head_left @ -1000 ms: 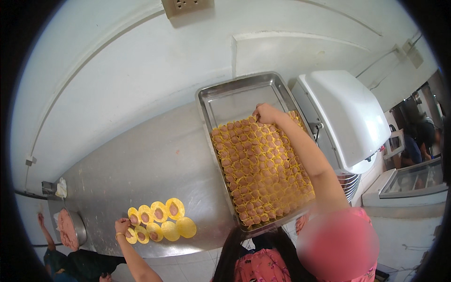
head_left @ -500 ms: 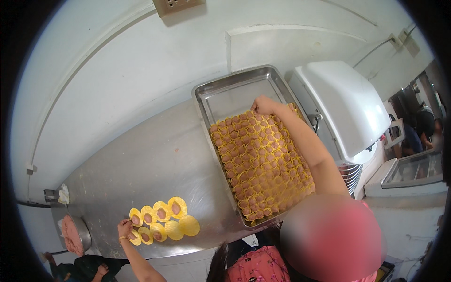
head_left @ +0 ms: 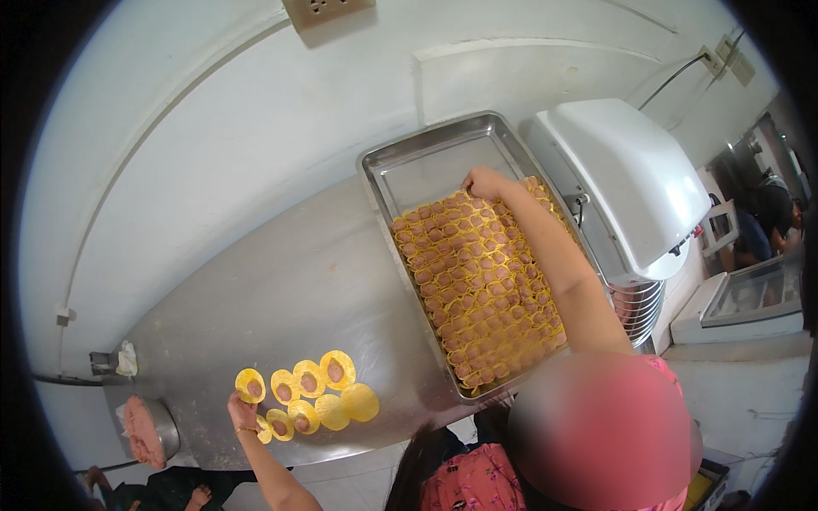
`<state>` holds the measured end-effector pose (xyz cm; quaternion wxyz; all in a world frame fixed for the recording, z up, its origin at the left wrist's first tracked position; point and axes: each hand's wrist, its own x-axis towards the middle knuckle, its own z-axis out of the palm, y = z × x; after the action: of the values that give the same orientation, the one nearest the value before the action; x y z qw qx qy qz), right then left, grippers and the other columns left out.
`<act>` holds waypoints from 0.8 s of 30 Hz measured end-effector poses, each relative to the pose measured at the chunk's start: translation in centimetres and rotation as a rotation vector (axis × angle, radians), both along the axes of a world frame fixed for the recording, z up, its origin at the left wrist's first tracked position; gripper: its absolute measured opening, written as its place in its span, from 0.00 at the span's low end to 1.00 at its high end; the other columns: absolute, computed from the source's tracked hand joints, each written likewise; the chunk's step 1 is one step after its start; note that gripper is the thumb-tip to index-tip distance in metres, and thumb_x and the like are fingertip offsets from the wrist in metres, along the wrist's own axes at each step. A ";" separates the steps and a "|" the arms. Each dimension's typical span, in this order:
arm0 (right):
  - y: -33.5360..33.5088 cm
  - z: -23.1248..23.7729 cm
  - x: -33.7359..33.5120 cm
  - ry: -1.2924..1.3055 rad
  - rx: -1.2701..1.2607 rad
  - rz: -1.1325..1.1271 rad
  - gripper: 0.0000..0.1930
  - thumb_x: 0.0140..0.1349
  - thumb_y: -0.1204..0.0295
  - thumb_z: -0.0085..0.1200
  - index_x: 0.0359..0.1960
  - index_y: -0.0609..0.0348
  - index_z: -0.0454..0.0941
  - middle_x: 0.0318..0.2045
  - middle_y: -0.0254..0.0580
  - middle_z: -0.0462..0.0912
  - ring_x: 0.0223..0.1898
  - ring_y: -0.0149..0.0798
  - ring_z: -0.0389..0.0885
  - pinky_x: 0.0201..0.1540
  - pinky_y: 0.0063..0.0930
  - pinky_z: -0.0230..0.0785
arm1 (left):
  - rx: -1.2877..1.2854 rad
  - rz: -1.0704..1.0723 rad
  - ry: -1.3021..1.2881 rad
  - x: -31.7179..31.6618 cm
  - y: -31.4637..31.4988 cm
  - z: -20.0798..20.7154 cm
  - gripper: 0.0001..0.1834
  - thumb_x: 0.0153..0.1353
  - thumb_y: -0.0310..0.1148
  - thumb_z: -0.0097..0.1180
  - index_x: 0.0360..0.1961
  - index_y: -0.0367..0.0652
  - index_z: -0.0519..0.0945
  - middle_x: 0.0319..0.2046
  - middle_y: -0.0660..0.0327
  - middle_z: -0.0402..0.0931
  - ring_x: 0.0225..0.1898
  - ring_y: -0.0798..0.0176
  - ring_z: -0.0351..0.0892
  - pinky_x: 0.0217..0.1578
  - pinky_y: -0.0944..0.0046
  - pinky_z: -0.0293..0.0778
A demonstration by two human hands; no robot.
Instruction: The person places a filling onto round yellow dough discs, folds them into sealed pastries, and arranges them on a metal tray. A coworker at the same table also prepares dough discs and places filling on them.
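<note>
Sitting at the left end of the worktop (head_left: 273, 289), a metal bowl (head_left: 165, 428) is holding pink paste (head_left: 141, 433). To its right, round yellow wrappers (head_left: 361, 402) are lying in two rows, most carrying a dab of paste; the left hand (head_left: 244, 414) is pinching the upper leftmost one by its edge. Farther right, a metal tray (head_left: 430, 157) is holding packed rows of filled yellow cups (head_left: 464, 272). The right hand (head_left: 486, 182) is touching their far row, fingers pointing down, though I cannot tell whether they are gripping anything.

Round yellow wrappers (head_left: 361, 403) in two rows, most with brown filling (head_left: 336, 371); close-packed dumplings (head_left: 464, 277) rightward
</note>
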<state>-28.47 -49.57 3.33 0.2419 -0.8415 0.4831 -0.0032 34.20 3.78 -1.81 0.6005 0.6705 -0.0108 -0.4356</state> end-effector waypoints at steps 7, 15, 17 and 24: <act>0.5 1.4 0.4 0.017 -0.061 -0.004 0.19 0.48 0.75 0.47 0.43 0.54 0.81 0.39 0.52 0.82 0.42 0.52 0.80 0.47 0.39 0.71 | -0.205 -0.008 0.062 -1.9 -2.2 0.9 0.15 0.62 0.35 0.42 0.47 0.40 0.72 0.48 0.59 0.75 0.51 0.60 0.73 0.51 0.59 0.72; 16.0 6.5 6.3 -0.598 0.217 -0.326 0.17 0.60 0.64 0.49 0.48 0.58 0.76 0.42 0.47 0.80 0.43 0.40 0.78 0.45 0.30 0.70 | -0.516 -0.432 0.285 -16.9 -9.0 8.9 0.19 0.67 0.31 0.37 0.56 0.36 0.66 0.52 0.56 0.70 0.56 0.59 0.69 0.57 0.57 0.67; 24.5 5.7 9.5 -0.761 0.587 -0.344 0.17 0.64 0.60 0.47 0.46 0.59 0.77 0.41 0.41 0.79 0.42 0.35 0.78 0.44 0.29 0.71 | -0.523 -0.564 0.364 -21.7 -9.7 9.8 0.18 0.66 0.29 0.38 0.54 0.33 0.67 0.51 0.56 0.71 0.53 0.62 0.70 0.57 0.60 0.66; 42.7 2.2 12.3 -1.334 1.081 -0.800 0.13 0.66 0.66 0.47 0.44 0.63 0.74 0.37 0.36 0.78 0.38 0.31 0.77 0.43 0.29 0.73 | -0.173 -0.864 0.310 -31.2 -8.5 9.2 0.15 0.66 0.29 0.39 0.50 0.36 0.70 0.42 0.62 0.72 0.44 0.70 0.74 0.39 0.68 0.75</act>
<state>-16.14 -6.90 5.55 0.8060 -0.2119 0.4340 -0.3423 2.99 -4.69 7.37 0.4123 0.4791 -0.2352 -0.7384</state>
